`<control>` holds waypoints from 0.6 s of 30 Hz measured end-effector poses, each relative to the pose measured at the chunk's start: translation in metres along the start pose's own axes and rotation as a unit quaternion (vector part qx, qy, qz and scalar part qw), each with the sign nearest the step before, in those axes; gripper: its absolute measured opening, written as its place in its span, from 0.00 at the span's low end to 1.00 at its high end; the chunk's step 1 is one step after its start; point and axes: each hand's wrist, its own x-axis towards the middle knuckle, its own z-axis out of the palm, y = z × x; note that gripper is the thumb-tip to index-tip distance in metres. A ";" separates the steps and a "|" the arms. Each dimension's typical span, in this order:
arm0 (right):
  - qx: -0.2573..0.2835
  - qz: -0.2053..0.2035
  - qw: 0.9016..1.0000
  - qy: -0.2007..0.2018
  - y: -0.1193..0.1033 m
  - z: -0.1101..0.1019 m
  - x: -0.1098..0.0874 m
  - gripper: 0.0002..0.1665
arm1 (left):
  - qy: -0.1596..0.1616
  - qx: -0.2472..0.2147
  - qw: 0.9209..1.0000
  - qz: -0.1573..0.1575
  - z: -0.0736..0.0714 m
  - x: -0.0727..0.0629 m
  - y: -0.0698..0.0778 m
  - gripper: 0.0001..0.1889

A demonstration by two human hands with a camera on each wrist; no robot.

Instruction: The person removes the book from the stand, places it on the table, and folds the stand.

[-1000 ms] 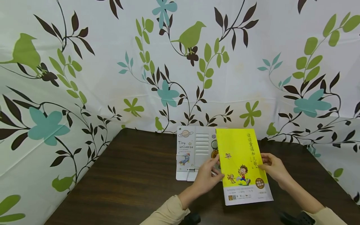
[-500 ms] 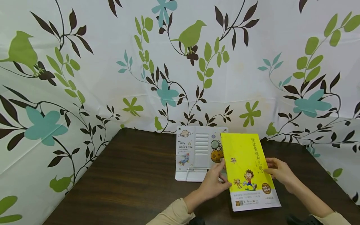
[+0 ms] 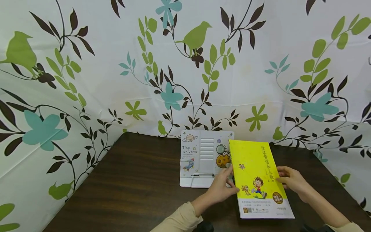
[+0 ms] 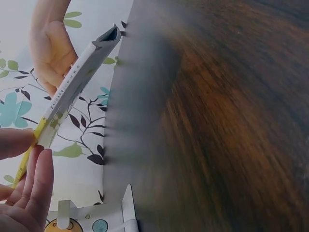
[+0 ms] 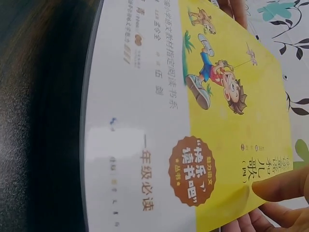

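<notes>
Between both hands is a yellow book [image 3: 252, 170] with a white lower band, a cartoon running boy and Chinese lettering on its cover. The left hand [image 3: 221, 188] pinches its left edge, thumb in front and fingers behind. At the opposite edge the right hand [image 3: 292, 181] grips it, its thumb on the cover in the right wrist view. Seen from the left wrist, the book [image 4: 72, 87] is held up off the dark table, tilted. Behind it stands a white book stand [image 3: 206, 154] printed with a planet, a rocket and an astronaut; the book overlaps its right edge in the head view.
A dark wood-grain table [image 3: 130, 180] fills the lower part of the head view. Its back edge meets a white cloth [image 3: 110, 58] patterned with birds, leaves and flowers. A wire ledge [image 3: 203, 175] runs across the stand's lower front.
Both hands have carried the book rightward and slightly toward the person, uncovering the astronaut side of the stand. The grip on both edges stays the same.
</notes>
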 end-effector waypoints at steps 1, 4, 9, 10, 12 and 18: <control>-0.005 0.003 1.000 0.003 -0.005 0.000 -0.003 0.37 | -0.001 -0.004 1.000 -0.001 0.000 0.000 0.000 0.42; -0.003 0.011 1.000 -0.001 -0.013 -0.002 -0.010 0.37 | -0.005 -0.012 1.000 0.001 0.001 0.002 -0.001 0.42; 0.032 0.021 0.999 -0.024 -0.011 -0.002 -0.014 0.38 | -0.007 -0.002 1.000 -0.008 0.006 0.002 -0.003 0.43; 0.038 0.024 0.999 -0.029 -0.010 -0.001 -0.014 0.39 | -0.009 0.001 1.000 -0.011 0.007 0.002 -0.004 0.43; 0.040 0.041 0.998 -0.031 -0.007 0.000 -0.013 0.40 | -0.012 0.001 1.000 -0.016 0.010 0.002 -0.005 0.43; 0.030 0.075 0.997 -0.020 -0.013 0.000 -0.020 0.40 | -0.013 0.014 0.999 -0.027 0.017 0.003 -0.005 0.42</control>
